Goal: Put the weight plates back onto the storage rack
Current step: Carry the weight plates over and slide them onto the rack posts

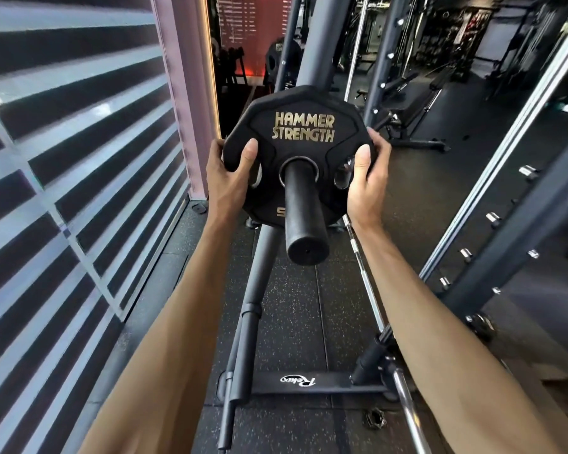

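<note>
A black many-sided weight plate point(300, 106) with gold "HAMMER STRENGTH" lettering sits on a thick black storage peg point(304, 217), which runs through its centre hole and points toward me. My left hand point(230, 178) grips the plate's left edge, thumb on its face. My right hand point(368, 172) grips the right edge the same way. The peg belongs to a dark grey rack upright point(315, 44) rising behind the plate.
A slatted window blind point(63, 175) fills the left. Black bars point(253, 309) and a chrome barbell point(368, 273) lean on a low floor stand point(309, 381). A small collar clip point(374, 417) lies on the rubber floor. Rack posts with chrome pegs point(492, 217) stand at right.
</note>
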Demonstrator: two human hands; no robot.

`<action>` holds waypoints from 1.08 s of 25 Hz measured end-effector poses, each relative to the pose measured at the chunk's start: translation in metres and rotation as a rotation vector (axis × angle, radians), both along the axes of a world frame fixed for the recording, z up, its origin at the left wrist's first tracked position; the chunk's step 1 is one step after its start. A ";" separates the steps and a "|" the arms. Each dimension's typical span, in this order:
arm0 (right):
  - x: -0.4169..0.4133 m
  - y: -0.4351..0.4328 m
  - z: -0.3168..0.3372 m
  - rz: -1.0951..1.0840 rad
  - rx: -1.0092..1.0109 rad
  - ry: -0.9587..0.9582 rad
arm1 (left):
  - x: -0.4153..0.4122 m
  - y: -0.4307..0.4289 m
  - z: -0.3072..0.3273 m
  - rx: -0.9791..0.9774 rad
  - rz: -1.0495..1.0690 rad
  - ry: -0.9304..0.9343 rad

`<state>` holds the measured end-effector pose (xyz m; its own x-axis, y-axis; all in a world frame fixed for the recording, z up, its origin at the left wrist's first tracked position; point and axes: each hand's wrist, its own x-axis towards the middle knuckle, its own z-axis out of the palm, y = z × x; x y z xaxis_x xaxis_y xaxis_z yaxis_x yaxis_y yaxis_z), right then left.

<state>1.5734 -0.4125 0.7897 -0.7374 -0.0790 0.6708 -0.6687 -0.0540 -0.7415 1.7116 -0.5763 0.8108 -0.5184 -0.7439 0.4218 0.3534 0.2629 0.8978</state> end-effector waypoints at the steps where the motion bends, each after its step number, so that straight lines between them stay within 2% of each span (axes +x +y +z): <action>1: 0.001 0.002 0.001 -0.005 0.005 -0.002 | 0.001 0.000 0.000 -0.005 -0.003 -0.002; 9: 0.009 0.013 0.007 -0.021 0.141 -0.149 | 0.010 0.003 0.008 -0.024 -0.038 -0.118; 15: 0.022 0.032 0.008 0.073 0.312 -0.278 | 0.023 0.036 -0.009 0.007 0.038 -0.176; 17: 0.033 0.052 -0.023 0.136 0.400 -0.319 | 0.027 0.049 -0.041 0.107 0.119 -0.286; 19: 0.047 0.078 -0.062 0.190 0.513 -0.370 | 0.029 0.060 -0.090 0.188 0.168 -0.488; 22: 0.053 0.138 -0.118 0.199 0.677 -0.459 | 0.027 0.125 -0.146 0.176 0.084 -0.780; 27: 0.027 0.278 -0.173 0.169 0.839 -0.581 | -0.034 0.284 -0.180 0.107 -0.119 -0.906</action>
<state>1.6003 -0.1340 0.6168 -0.8656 -0.4898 -0.1040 -0.2273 0.5695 -0.7899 1.6779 -0.2923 0.6306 -0.6925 -0.6763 -0.2510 -0.4776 0.1691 0.8621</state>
